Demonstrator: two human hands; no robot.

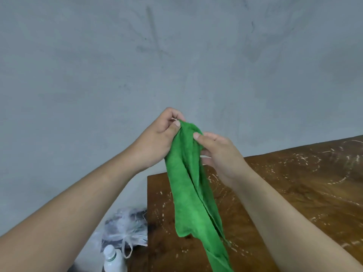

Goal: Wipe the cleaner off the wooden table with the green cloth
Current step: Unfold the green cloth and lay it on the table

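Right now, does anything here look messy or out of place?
Yes. The wooden table is streaked with pale curved trails and dashes of cleaner, not yet wiped. The green cloth hangs above it, held by the left hand and right hand.

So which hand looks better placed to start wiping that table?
Probably the right hand: it grips the green cloth directly above the streaked wooden table. The left hand pinches the cloth's top, off the table's left edge.
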